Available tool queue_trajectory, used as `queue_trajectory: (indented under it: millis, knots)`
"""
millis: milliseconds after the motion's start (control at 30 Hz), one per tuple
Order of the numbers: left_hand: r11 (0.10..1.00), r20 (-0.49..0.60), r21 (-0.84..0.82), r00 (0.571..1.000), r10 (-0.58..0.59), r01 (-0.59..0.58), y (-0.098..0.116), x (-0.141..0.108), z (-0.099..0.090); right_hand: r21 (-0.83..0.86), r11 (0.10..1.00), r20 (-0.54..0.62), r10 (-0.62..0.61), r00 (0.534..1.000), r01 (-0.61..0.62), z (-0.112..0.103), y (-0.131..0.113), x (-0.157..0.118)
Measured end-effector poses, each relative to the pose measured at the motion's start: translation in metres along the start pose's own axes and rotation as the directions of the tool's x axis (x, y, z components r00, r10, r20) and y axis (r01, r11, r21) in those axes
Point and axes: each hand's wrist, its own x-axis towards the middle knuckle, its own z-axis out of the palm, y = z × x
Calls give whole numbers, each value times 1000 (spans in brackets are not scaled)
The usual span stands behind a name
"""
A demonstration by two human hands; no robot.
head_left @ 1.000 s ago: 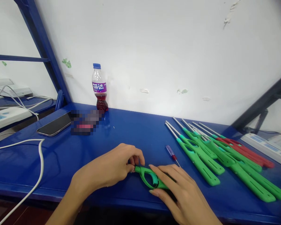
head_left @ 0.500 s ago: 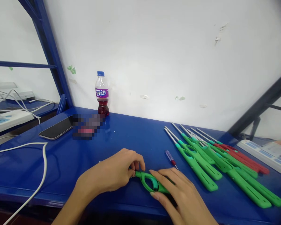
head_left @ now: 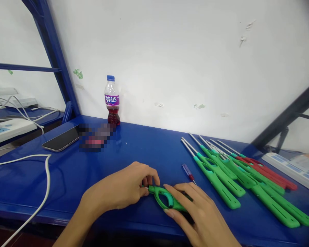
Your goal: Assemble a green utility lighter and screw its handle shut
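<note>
Near the table's front edge lies a green lighter body [head_left: 158, 196] with a teal trigger inside its oval opening. My right hand [head_left: 195, 209] grips its handle, thumb below and fingers over the top. My left hand [head_left: 130, 185] pinches at the narrow left end, where a bit of thin metal shows between the fingertips and the green tip; the rest of that piece is hidden by the fingers. A small screwdriver [head_left: 187, 171] with a purple and red handle rests just behind my right hand.
Several green lighters [head_left: 218, 181] and red ones [head_left: 270, 173] lie at the right. A bottle [head_left: 112, 103] stands by the wall; a phone [head_left: 61, 139] and white cable [head_left: 47, 178] lie left. A power strip [head_left: 293, 171] is far right.
The view has shifted slightly. A short gap with thin metal now shows between my left fingertips and the green tip. My right hand keeps its grip on the handle.
</note>
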Motion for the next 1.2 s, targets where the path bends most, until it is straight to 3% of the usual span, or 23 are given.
queue_trajectory:
  millis: [300, 500, 733, 967, 1200]
  knots:
    - [1000, 13, -3, 1000, 15, -15, -8, 1, 0, -35, 999, -35, -20, 999, 19, 2, 0, -1]
    - [999, -9, 0, 999, 36, -36, -2, 0, 1, -29, 999, -32, -17, 999, 16, 2, -2, -2]
    - [1000, -45, 4, 999, -4, 4, -4, 1, 8, 25, 1000, -19, -8, 1000, 9, 3, 0, -6]
    - [999, -98, 36, 995, 21, -18, -13, 6, 18, 102, 992, 78, 64, 995, -72, 0, 0, -2]
    - [999, -109, 38, 994, -23, 27, -21, 8, 16, 233, 953, 107, 170, 980, -191, 1, -2, -3]
